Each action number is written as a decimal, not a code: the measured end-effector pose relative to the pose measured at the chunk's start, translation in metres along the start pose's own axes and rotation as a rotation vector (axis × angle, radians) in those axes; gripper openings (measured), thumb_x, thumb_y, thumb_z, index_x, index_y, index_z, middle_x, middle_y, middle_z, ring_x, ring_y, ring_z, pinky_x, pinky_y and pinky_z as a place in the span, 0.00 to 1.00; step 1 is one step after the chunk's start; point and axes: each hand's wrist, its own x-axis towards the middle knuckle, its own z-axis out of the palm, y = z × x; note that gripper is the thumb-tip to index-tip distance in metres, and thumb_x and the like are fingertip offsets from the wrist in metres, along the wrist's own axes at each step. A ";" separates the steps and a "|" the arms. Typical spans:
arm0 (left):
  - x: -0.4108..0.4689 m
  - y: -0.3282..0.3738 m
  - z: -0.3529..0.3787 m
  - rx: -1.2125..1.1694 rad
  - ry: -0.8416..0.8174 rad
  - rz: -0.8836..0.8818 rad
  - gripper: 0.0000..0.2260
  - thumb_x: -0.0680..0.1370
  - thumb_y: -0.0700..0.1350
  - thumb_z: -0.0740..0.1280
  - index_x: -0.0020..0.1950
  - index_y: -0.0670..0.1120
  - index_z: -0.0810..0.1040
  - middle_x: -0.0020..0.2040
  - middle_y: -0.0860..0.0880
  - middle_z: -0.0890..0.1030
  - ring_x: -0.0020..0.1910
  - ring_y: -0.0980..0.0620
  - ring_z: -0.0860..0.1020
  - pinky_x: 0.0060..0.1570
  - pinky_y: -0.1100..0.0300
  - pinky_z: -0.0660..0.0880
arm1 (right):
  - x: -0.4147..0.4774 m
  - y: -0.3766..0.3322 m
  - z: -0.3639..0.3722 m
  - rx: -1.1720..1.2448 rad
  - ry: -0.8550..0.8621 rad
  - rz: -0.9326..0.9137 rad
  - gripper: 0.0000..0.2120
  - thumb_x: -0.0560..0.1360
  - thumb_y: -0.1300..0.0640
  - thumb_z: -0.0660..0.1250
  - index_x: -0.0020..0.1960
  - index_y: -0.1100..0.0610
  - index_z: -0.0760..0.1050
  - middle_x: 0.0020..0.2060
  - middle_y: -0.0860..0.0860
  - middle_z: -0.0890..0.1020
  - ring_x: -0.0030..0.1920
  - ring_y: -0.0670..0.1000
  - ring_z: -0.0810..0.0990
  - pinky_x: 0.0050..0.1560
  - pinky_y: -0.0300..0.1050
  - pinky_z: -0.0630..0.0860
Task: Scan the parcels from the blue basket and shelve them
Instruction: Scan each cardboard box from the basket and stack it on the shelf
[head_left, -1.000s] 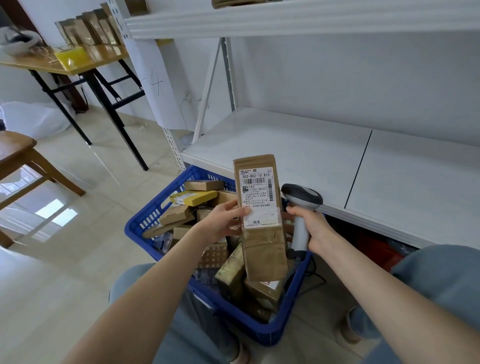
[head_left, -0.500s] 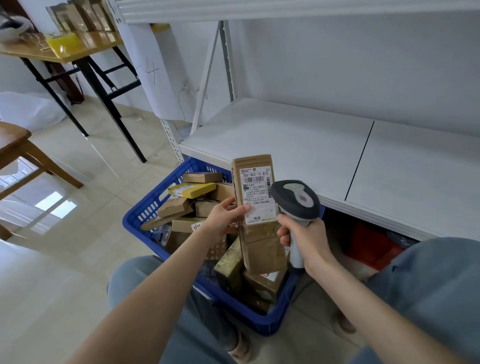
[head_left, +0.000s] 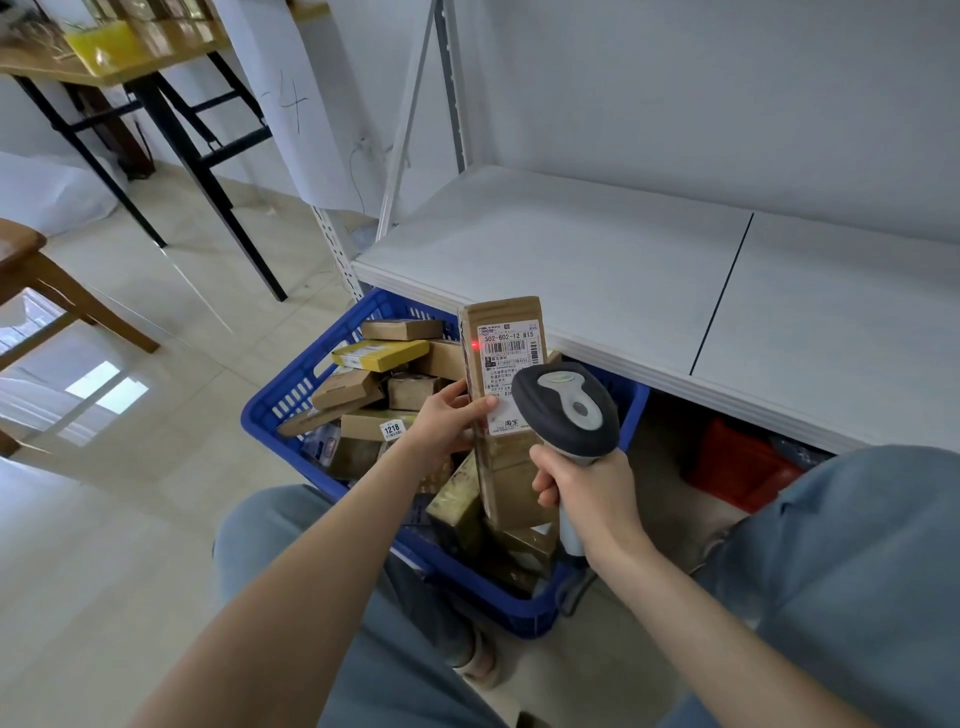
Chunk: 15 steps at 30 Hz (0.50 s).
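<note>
1. blue basket on the floor by the shelf, stuffed with brown parcels
2. left hand grips a tall parcel upright over the basket
3. right hand wrapped round the scanner, red dot on the label

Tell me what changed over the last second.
The right hand lifted the scanner from beside the parcel to in front of its label; a red dot now lights the parcel by the label. The left hand still holds the parcel upright over the basket.
</note>
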 end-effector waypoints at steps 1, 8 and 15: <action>0.000 0.000 0.000 0.006 0.004 0.000 0.28 0.76 0.43 0.70 0.73 0.46 0.65 0.51 0.52 0.80 0.44 0.56 0.81 0.32 0.65 0.77 | -0.001 0.000 0.000 -0.005 0.000 0.004 0.11 0.73 0.63 0.68 0.31 0.59 0.78 0.24 0.50 0.79 0.25 0.44 0.75 0.33 0.38 0.73; 0.002 -0.004 -0.001 0.000 0.031 -0.014 0.30 0.75 0.46 0.71 0.74 0.46 0.64 0.53 0.51 0.79 0.50 0.53 0.80 0.42 0.58 0.77 | -0.006 -0.001 0.000 -0.033 -0.023 0.002 0.11 0.73 0.63 0.68 0.32 0.59 0.78 0.25 0.50 0.79 0.25 0.44 0.76 0.33 0.37 0.74; 0.006 -0.004 -0.003 -0.022 0.038 -0.016 0.31 0.73 0.48 0.72 0.74 0.47 0.65 0.57 0.49 0.79 0.54 0.49 0.79 0.45 0.55 0.77 | -0.007 -0.001 0.001 -0.051 -0.027 -0.006 0.13 0.73 0.63 0.69 0.30 0.58 0.77 0.24 0.50 0.78 0.25 0.44 0.75 0.35 0.39 0.74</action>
